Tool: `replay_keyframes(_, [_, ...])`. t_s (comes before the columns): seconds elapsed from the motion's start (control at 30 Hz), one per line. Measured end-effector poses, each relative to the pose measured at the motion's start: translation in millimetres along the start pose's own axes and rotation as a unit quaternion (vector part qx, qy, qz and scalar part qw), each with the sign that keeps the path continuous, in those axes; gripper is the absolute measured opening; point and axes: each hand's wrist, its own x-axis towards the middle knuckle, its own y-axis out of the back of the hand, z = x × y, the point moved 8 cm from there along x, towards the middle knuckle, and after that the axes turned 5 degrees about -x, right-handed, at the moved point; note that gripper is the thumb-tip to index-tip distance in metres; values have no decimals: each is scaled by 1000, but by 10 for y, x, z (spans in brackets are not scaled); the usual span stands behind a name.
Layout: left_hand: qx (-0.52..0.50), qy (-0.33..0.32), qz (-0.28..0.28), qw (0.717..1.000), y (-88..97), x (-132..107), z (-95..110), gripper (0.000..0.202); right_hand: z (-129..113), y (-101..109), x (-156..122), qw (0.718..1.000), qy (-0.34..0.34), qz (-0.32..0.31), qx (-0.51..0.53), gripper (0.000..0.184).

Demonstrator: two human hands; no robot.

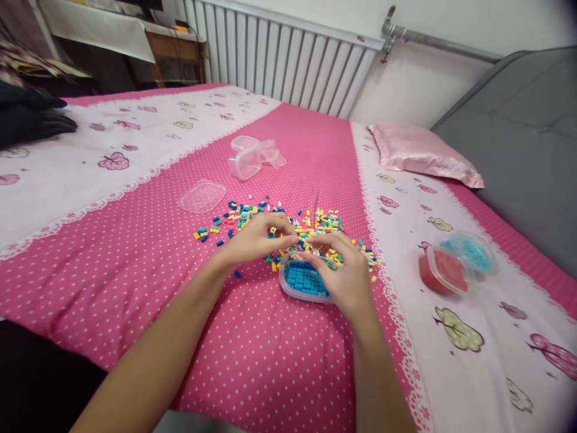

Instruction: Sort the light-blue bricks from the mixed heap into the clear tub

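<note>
My left hand (pixel 265 236) is over a spread of small colourful plastic pieces (pixel 246 211), thumb and forefinger pinched together. Whatever sits between those fingertips is too small to make out. Just right of it, my right hand (pixel 346 269) curves over a clear plastic container (pixel 295 293), its thumb and forefinger apart. Blue pieces (pixel 300 278) lie in close rows inside that container. My right hand hides the container's right side. More loose pieces in yellow, green, white, red and blue lie behind and beside both hands.
A clear lid (pixel 202 197) lies flat on the pink dotted bedspread (pixel 256 355). Behind it are clear empty containers (pixel 247 163). To the right stand a container of red contents (pixel 444 272) and one of blue contents (pixel 473 252). A pink pillow (pixel 424 153) lies near the grey headboard (pixel 514 132).
</note>
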Motion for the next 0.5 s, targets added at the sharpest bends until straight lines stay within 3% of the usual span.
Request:
replay_keyframes(0.2, [-13,20,-48,999,-122,-12,-47,33,-56,-68,-41,999,3,2,-33,1])
replay_keyframes(0.37, [11,21,-71,997,-118,-24,-75,38,-38,-107,-61,998,-3,-34,-60,10])
replay_keyframes(0.5, [62,36,-7,997,95,-25,-128,34,-32,-217,-112,991,3,-109,-82,9])
